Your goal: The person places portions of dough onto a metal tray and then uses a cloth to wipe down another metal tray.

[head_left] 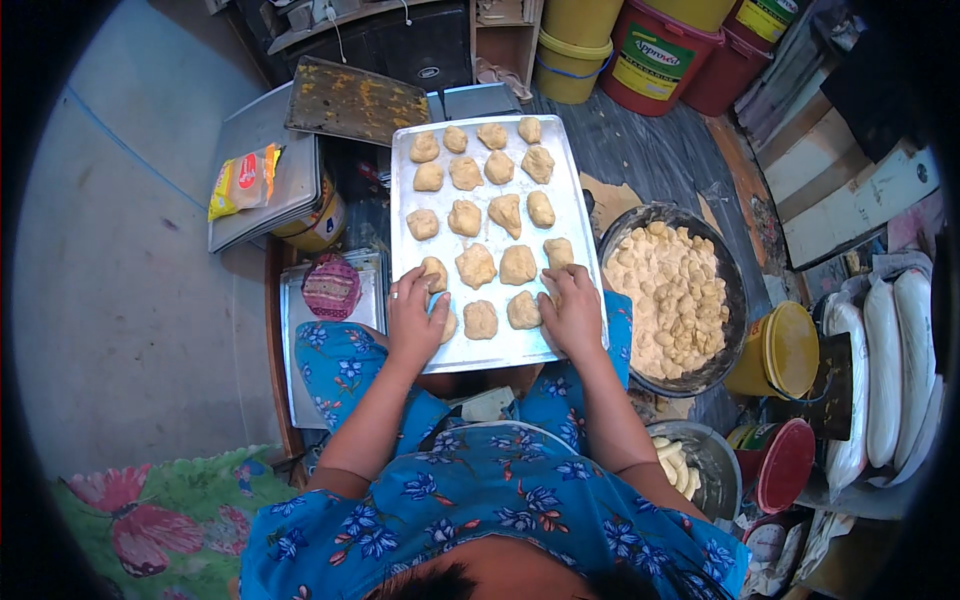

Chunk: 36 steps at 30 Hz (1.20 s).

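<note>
Dough pieces (476, 265) in rows on tray (560, 170); bowl (735, 290) just right.

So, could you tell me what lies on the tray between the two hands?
In the head view, two dough pieces lie on the tray between the left hand and right hand.

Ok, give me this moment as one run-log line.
left hand: on dough piece, near edge of baking tray | right hand: on dough piece, same edge | tray: rows of dough pieces | bowl of dough: right of tray
</note>
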Each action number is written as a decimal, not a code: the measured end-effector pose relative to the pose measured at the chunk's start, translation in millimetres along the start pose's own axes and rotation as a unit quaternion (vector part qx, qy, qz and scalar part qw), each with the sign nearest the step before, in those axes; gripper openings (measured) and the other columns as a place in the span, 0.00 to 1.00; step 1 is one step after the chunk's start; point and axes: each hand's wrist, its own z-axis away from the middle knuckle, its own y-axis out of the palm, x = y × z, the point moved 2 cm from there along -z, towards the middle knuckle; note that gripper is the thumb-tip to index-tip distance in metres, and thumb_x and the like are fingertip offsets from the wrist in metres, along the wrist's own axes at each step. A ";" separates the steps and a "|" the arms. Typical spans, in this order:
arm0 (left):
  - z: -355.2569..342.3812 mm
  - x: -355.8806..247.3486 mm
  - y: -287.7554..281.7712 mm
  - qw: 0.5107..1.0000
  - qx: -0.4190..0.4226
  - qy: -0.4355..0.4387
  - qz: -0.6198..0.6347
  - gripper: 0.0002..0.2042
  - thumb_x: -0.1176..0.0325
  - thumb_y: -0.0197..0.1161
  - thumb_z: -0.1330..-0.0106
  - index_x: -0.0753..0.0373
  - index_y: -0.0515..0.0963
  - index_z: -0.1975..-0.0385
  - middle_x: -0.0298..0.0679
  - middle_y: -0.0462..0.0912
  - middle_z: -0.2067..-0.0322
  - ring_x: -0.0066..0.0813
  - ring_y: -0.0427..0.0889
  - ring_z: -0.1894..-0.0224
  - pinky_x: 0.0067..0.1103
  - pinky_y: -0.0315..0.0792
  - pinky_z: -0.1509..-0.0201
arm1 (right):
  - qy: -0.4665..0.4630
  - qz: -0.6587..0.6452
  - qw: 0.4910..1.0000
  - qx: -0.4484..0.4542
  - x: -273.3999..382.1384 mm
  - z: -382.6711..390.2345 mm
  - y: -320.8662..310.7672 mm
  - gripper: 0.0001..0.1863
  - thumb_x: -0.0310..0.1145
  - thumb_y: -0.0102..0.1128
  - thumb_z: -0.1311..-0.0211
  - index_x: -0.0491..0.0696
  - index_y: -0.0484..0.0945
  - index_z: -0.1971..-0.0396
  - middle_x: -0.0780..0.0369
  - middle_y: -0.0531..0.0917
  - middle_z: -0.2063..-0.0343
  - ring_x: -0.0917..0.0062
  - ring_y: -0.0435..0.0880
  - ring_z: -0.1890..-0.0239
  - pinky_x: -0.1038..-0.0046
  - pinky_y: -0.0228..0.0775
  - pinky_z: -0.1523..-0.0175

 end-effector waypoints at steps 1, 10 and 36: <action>-0.1 0.0 0.1 1.000 0.000 0.000 0.000 0.17 0.64 0.61 0.43 0.66 0.75 0.57 0.49 0.72 0.50 0.49 0.70 0.49 0.37 0.63 0.45 | 0.002 0.006 1.000 -0.007 -0.1 0.6 0.6 0.17 0.34 0.61 0.51 0.49 0.78 0.59 0.57 0.74 0.57 0.63 0.73 0.52 0.63 0.63 0.49; 0.0 -0.1 0.1 1.000 -0.001 0.003 0.002 0.17 0.64 0.61 0.43 0.65 0.74 0.56 0.48 0.72 0.50 0.48 0.69 0.48 0.36 0.63 0.45 | -0.004 -0.001 1.000 -0.026 -4.1 2.9 5.5 0.16 0.36 0.61 0.51 0.49 0.78 0.60 0.57 0.75 0.58 0.63 0.72 0.52 0.63 0.61 0.49; 1.4 0.0 1.6 1.000 0.007 0.003 -0.004 0.17 0.64 0.61 0.43 0.65 0.74 0.56 0.48 0.71 0.49 0.48 0.69 0.47 0.37 0.61 0.43 | -0.025 -0.022 0.999 -0.028 -7.7 4.6 4.9 0.14 0.35 0.59 0.51 0.50 0.79 0.63 0.58 0.76 0.59 0.63 0.73 0.54 0.63 0.62 0.49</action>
